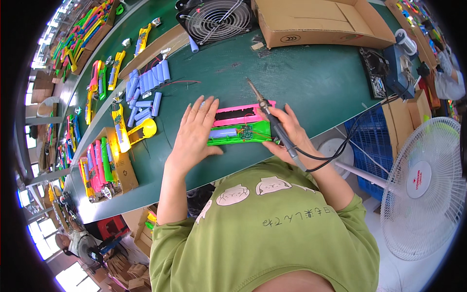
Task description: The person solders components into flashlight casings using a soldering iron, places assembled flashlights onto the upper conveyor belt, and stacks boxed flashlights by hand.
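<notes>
A soldering iron [279, 129] lies across my right hand [292, 132], its metal tip pointing up and away from me over the table. The fingers of that hand curl round the iron's handle, near the right end of two plastic casing halves. One half is pink [237, 115] with dark openings; nearer me is the green half [260, 137], holding a blue-violet battery cell [224, 133] and a small circuit board [247, 131] with wires. At their left end, my left hand [191, 132] rests open, fingers stretched out and thumb beside the green half.
Loose battery cells [154, 75] and yellow casings [119, 121] lie to the left, beside a carton [125, 170] of filled casings. At the back stand a metal-grilled fan [216, 17] and a cardboard box [321, 24]. A soldering station [399, 70] and large white fan [421, 187] are right.
</notes>
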`<state>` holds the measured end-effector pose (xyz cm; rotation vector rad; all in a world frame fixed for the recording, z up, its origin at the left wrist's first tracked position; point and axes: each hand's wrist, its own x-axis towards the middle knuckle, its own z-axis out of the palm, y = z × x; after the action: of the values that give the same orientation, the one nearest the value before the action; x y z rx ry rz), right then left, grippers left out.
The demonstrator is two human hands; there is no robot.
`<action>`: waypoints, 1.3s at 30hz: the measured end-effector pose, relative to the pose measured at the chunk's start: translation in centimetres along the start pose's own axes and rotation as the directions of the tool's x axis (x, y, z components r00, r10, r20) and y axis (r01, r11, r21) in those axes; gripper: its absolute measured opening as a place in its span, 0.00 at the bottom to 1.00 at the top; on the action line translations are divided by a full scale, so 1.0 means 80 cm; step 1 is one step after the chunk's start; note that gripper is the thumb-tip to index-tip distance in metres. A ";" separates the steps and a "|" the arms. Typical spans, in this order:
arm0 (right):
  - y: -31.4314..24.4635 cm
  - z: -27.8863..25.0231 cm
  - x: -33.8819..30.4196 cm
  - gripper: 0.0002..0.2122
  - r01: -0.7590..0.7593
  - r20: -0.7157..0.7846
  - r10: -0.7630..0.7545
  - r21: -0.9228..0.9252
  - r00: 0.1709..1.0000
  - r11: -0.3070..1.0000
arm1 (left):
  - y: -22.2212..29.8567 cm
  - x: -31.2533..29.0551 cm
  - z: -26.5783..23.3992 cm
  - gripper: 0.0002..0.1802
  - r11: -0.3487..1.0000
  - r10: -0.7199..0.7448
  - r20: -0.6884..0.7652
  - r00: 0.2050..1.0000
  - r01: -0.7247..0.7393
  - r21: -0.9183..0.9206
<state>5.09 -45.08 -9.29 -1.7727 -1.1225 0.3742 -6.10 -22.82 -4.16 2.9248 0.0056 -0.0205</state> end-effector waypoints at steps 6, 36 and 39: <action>0.002 -0.015 -0.005 0.31 0.097 -0.251 -0.093 0.004 0.963 0.995 | -0.016 -0.011 0.024 0.33 0.957 -0.089 -0.145 0.985 0.044 -0.288; 0.053 -0.186 -0.069 0.13 -0.100 -0.899 0.281 0.263 0.335 0.960 | -0.417 0.272 -0.085 0.27 0.767 -0.633 -0.502 0.589 0.391 -0.509; 0.060 -0.220 -0.078 0.12 -0.161 -0.938 0.256 0.222 0.236 0.962 | -0.450 0.321 -0.036 0.32 0.783 -0.585 -0.563 0.584 0.588 -0.204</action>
<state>16.09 -60.64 -6.23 -1.5947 0.0745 -0.5340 19.43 13.02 -9.43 2.6343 1.0797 0.8078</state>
